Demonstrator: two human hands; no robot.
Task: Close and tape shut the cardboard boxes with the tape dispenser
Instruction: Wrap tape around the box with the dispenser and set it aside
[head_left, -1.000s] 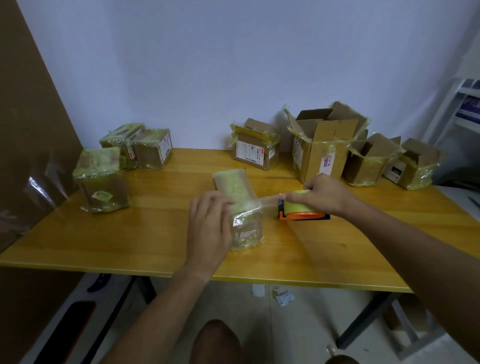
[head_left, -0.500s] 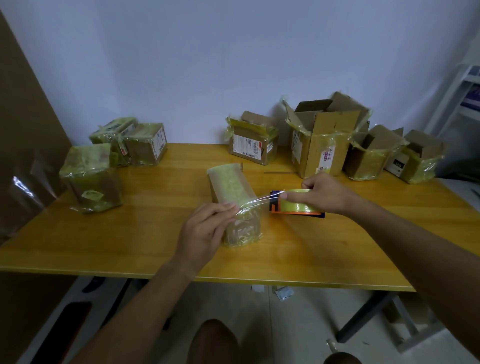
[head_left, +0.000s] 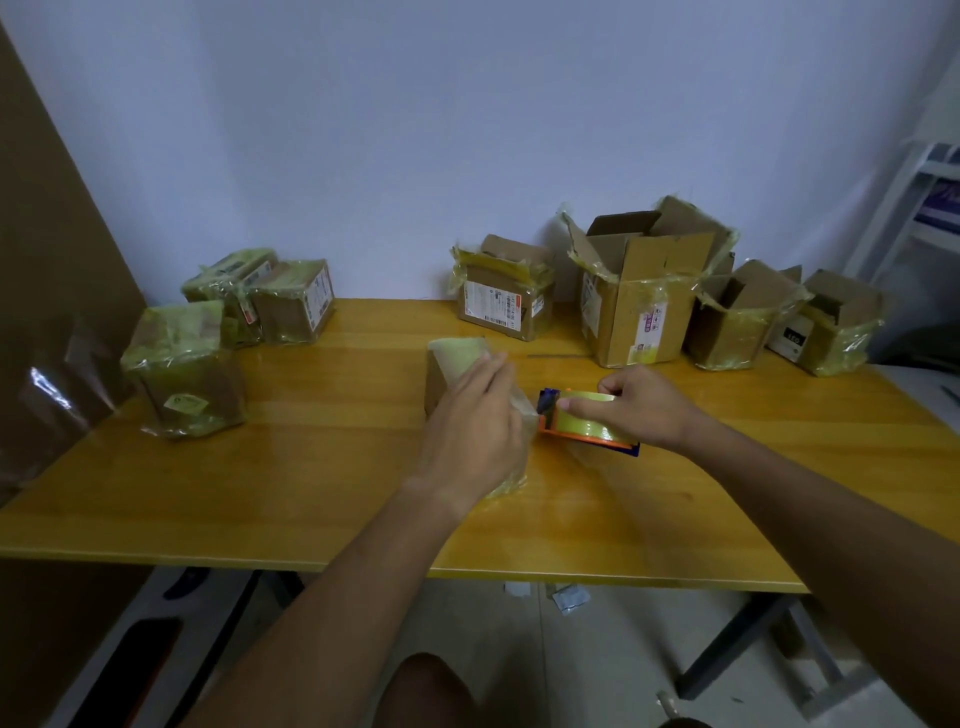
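Left hand (head_left: 475, 426) laid flat, fingers straight, over the top of a tape-wrapped cardboard box (head_left: 457, 358) near the middle of the yellow worktop (head_left: 322, 483). Right hand (head_left: 641, 408) clamped round the tape roll of an orange and blue tape dispenser (head_left: 587, 423), just right of that box, blade end toward it; whether it touches the box cannot be told

Writing: white shipping labels with barcodes and small print on the closed box at the back (head_left: 501, 306) and on the side of the tall open box (head_left: 639, 306), too small to read; a purple mark on the tall box's label. A dark panel with pale letters on the far-right open box (head_left: 831, 327), not legible. Another label, with red at its edge, on the paired taped boxes at back left (head_left: 288, 299); a small green sticker on the front of the large taped box at left (head_left: 184, 369)

Edges and room: open boxes lined along the back edge against the wall, a lower open box (head_left: 743, 317) between the tall one and the far-right one. Taped boxes grouped at the left, well apart from the hands. Bare worktop between the held box and the near edge, and a broad bare stretch between it and the left group. Brown board (head_left: 47, 260) leaning past the left edge; white shelf frame (head_left: 914, 208) beyond the right corner. Scraps of paper on the floor (head_left: 566, 597) under the near edge
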